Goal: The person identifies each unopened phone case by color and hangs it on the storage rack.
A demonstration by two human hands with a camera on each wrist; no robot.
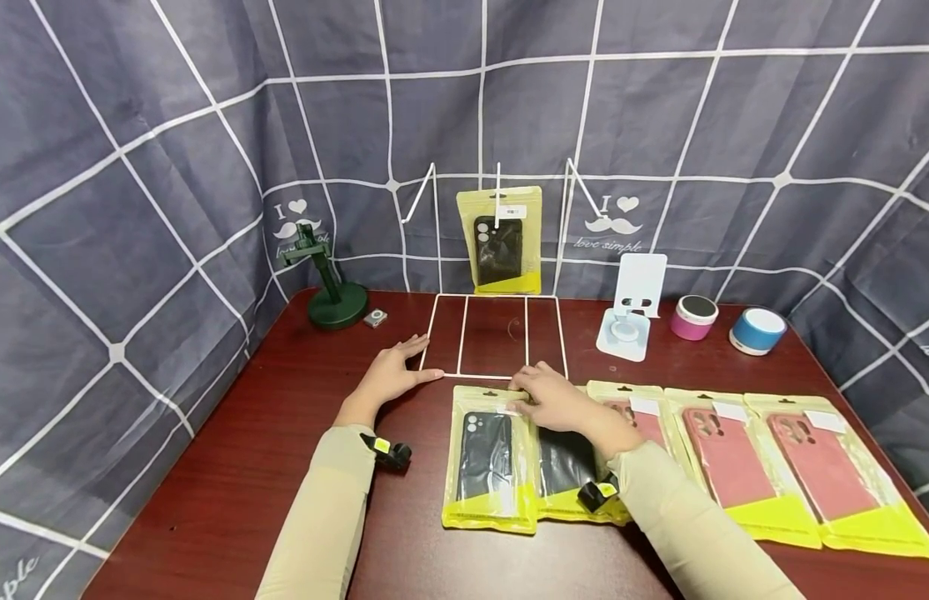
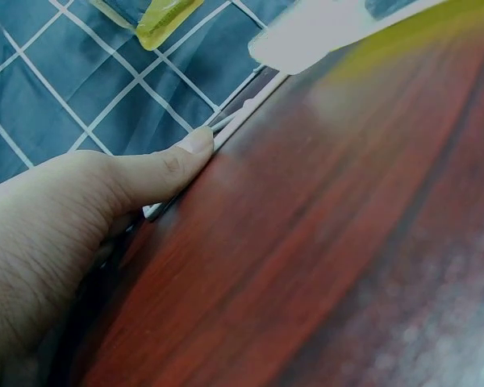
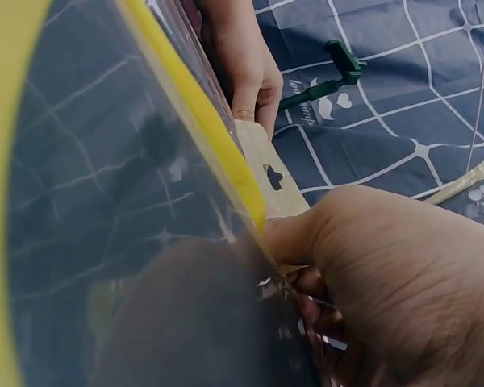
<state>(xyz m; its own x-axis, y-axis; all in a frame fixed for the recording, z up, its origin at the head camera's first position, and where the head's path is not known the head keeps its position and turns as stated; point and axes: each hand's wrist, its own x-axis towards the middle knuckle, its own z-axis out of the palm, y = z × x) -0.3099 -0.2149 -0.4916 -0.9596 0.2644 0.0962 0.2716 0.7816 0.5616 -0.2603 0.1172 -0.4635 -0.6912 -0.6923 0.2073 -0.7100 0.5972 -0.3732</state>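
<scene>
My left hand (image 1: 390, 374) rests at the front left corner of a white wire display rack (image 1: 501, 377), fingers extended. In the left wrist view its thumb (image 2: 165, 173) lies along the white front wire. My right hand (image 1: 557, 398) pinches the top right edge of a bagged black phone case (image 1: 485, 458), the leftmost in the front row. In the right wrist view the thumb presses beside the bag's hang hole (image 3: 274, 176); the other fingertips are partly hidden. Under the right wrist lies another bagged black case (image 1: 565, 462). One more bagged black case (image 1: 499, 250) hangs on the rack's middle hook.
Bagged pink phone cases (image 1: 734, 458) lie to the right. Behind them stand a white phone stand (image 1: 633, 308), a pink speaker (image 1: 693, 318) and a blue speaker (image 1: 757, 331). A green stand (image 1: 337, 304) and a small silver square device (image 1: 375, 317) are at the back left.
</scene>
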